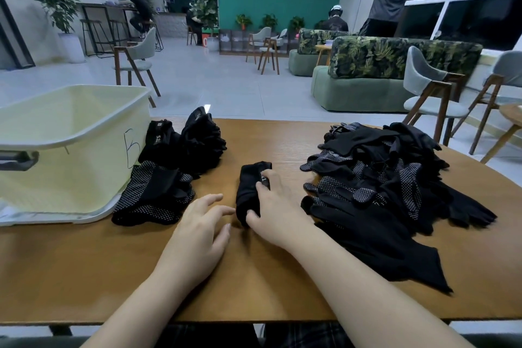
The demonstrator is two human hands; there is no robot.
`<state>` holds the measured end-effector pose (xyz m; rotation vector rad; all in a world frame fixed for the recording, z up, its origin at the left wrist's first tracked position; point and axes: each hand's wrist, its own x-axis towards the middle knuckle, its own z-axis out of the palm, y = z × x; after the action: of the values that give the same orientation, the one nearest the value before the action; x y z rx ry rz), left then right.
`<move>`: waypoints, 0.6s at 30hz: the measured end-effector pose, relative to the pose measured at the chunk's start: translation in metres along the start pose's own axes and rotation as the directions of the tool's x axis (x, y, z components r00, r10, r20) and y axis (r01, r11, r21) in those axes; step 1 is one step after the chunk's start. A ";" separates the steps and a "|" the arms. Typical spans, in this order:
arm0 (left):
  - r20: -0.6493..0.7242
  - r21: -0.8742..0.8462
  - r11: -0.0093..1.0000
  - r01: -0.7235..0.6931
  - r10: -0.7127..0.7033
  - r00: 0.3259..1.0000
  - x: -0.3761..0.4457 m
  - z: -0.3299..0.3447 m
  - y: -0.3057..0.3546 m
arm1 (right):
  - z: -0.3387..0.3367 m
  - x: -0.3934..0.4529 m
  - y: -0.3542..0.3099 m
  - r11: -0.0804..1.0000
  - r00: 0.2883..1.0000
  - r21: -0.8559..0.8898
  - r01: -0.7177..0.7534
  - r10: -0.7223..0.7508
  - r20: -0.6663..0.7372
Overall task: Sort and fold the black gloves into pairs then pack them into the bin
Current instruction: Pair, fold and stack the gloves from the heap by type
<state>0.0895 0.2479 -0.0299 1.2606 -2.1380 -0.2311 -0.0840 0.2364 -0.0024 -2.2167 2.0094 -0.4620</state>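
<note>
A folded pair of black gloves (pixel 249 186) lies at the middle of the wooden table (pixel 84 271). My right hand (pixel 278 213) grips it, fingers curled over its right side and thumb at its near end. My left hand (pixel 197 237) hovers just left of it with relaxed, spread fingers, holding nothing. A big loose heap of black gloves (pixel 389 186), some with white grip dots, covers the table's right side. Folded pairs (pixel 183 144) and a dotted stack (pixel 154 196) sit by the pale yellow bin (pixel 84 155) at the left.
The bin is marked with a letter B and has a grey handle (pixel 19 159) on its left end. Chairs (pixel 432 99), green sofas and several people stand beyond the table's far edge.
</note>
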 end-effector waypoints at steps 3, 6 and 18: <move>-0.022 0.020 1.000 0.005 -0.005 1.000 0.005 -0.003 -0.008 | 0.007 0.023 0.005 0.999 1.000 -0.042 0.006 -0.008 -0.030; -0.006 0.051 0.999 -0.002 0.002 1.000 0.009 -0.004 -0.015 | 0.010 0.048 0.008 0.999 0.997 -0.039 0.030 -0.033 -0.071; 0.008 -0.093 0.993 0.074 -0.073 0.997 0.006 -0.006 -0.018 | 0.017 0.118 0.007 0.997 0.995 0.061 -0.039 0.033 0.098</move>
<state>0.1034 0.2345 -0.0307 1.2869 -2.0615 -0.3614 -0.0767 0.1174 -0.0032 -2.1197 1.9551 -0.4008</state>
